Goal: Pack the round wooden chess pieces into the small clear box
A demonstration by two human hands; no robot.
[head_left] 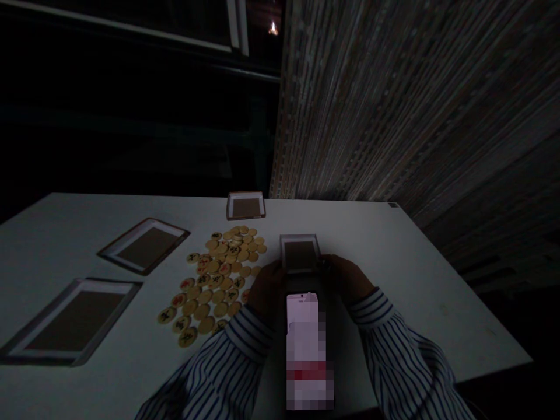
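My left hand (266,289) and my right hand (347,277) grip a small open box (300,238), one at each near corner. The box has pale rims and a brown inside. In the dim light the fingertips are hard to make out, but both hands look closed on its sides. A phone (304,332) with a lit screen lies between my forearms, just below the box. Beside my left hand many round wooden xiangqi pieces (205,325) are spread over the table, some showing red or black characters and others blank faces.
On the white table (415,303) there are three more open box parts: one at the back (245,192), one at the left (151,220) and a larger one (79,357) at the near left. Beyond the far edge hangs a striped curtain (350,116); a dark window frame (175,38) is at upper left.
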